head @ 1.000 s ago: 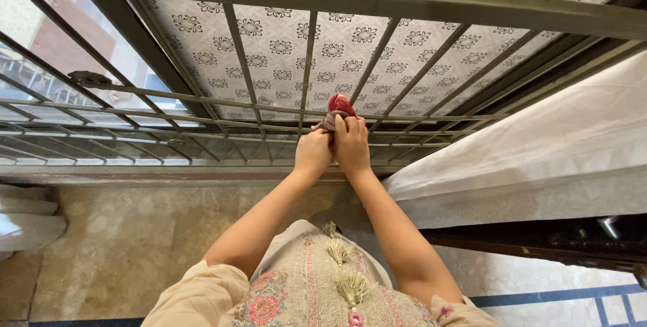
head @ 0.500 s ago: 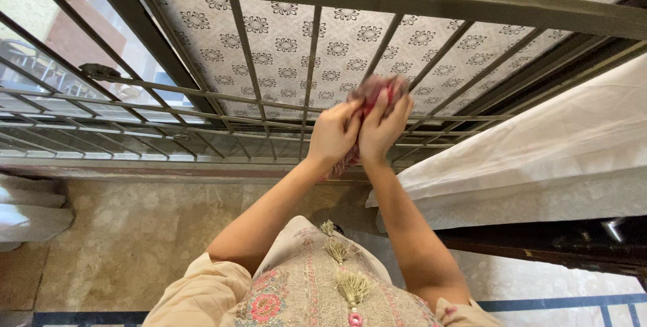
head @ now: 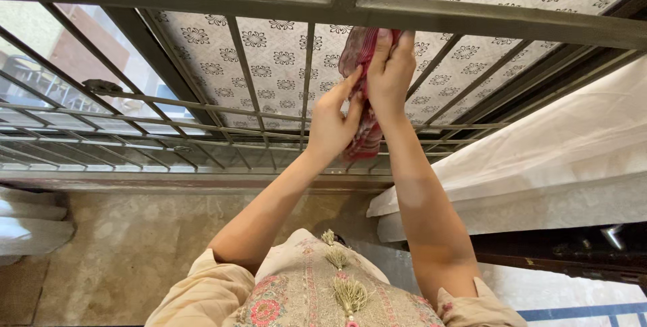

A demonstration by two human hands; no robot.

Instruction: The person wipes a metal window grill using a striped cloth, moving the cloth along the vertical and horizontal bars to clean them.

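- both hands clenched on one red patterned cloth (head: 364,98), held up against the window grille (head: 269,108)
- right hand (head: 391,74) is the higher one, fingers (head: 404,50) wrapped over the cloth's top end just under the thick horizontal frame bar (head: 472,20)
- left hand (head: 331,125) is lower, thumb pointing up along the cloth, pinching its middle part
- cloth runs roughly upright between the two hands, bunched; its lower end hangs below the left hand, in front of the grille's low horizontal rods
- cannot tell whether the cloth wraps around a bar or only presses against it
- grille is dark metal, thin slanted vertical bars crossed by several horizontal rods near the bottom
- behind the bars sits frosted glass (head: 276,57) with a repeating floral motif; to the left a clear pane (head: 54,50) shows buildings outside
- small dark latch (head: 101,87) sits on the grille at left, well apart from the hands
- white fabric (head: 559,152) drapes over a ledge at right, near the right forearm, not touching it
- dark wooden edge (head: 566,253) lies under that fabric
- beige stone floor (head: 128,246) below the sill
- person's beige embroidered garment (head: 317,293) with tassels at bottom centre
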